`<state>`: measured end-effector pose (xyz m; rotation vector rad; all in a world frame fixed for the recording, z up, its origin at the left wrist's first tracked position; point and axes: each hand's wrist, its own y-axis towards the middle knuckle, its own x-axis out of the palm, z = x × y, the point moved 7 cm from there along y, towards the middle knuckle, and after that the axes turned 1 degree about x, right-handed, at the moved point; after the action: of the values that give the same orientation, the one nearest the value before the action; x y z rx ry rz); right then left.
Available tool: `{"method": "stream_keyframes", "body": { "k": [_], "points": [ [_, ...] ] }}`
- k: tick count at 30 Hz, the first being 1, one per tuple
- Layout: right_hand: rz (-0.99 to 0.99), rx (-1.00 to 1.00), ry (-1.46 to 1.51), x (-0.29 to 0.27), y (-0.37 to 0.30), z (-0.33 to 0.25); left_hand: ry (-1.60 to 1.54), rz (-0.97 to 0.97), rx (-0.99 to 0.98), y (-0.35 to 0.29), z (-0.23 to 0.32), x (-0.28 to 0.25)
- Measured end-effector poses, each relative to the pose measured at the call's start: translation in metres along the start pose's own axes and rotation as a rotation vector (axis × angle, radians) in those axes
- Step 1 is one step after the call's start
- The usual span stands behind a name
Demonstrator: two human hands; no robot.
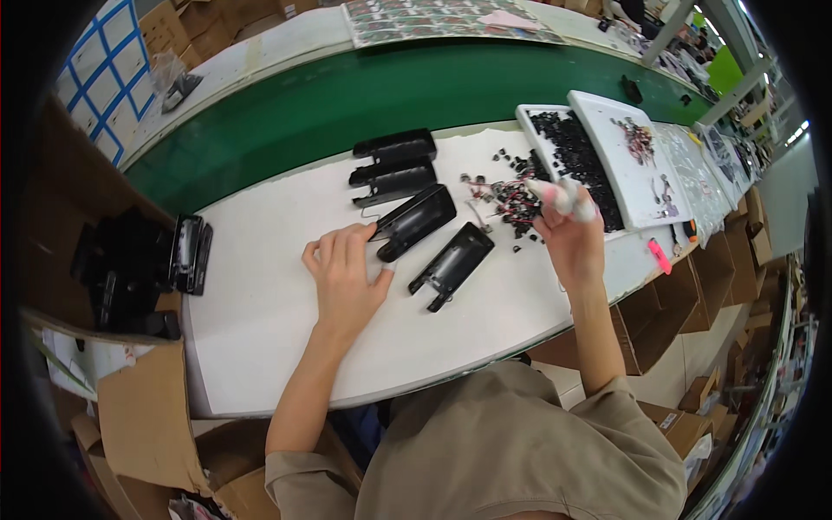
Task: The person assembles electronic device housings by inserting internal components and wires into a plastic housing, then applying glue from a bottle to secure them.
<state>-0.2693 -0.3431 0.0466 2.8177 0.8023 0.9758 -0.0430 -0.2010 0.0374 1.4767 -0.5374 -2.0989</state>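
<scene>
Centrally, black casing (420, 218): seen on white tabletop (260, 347).
Left hand (345, 276): loosely curved, casing's near end touched; firm grasp cannot be told.
Right hand (574, 232): raised beside wired parts (513, 201); pinch cannot be told.

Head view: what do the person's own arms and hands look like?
Grey-brown sleeves end near the elbows, leaving both forearms bare. The right hand wears whitish covers, one partly pink, on several fingers; the left hand has a pale cover at the thumb tip. No full gloves, cables or wristbands show.
</scene>
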Motion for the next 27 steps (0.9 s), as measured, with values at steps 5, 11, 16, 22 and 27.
{"method": "stream_keyframes", "body": {
  "k": [5,11,16,22,27],
  "points": [
    [-0.008,0.198,-0.230,0.029,0.041,0.050,-0.022,0.019,0.011,-0.001,-0.003,-0.002],
    [-0.154,0.078,-0.475,0.061,0.032,0.069,-0.014,0.030,0.052,0.000,0.001,-0.004],
    [-0.217,0.037,-0.509,0.073,0.031,0.069,0.020,0.018,0.058,-0.002,0.001,-0.002],
    [-0.275,-0.003,-0.726,0.074,0.030,0.071,0.022,0.013,0.074,-0.001,0.001,0.001],
    [-0.269,-0.001,-0.682,0.074,0.029,0.074,0.024,0.009,0.079,-0.003,0.002,0.001]
  ]
}}
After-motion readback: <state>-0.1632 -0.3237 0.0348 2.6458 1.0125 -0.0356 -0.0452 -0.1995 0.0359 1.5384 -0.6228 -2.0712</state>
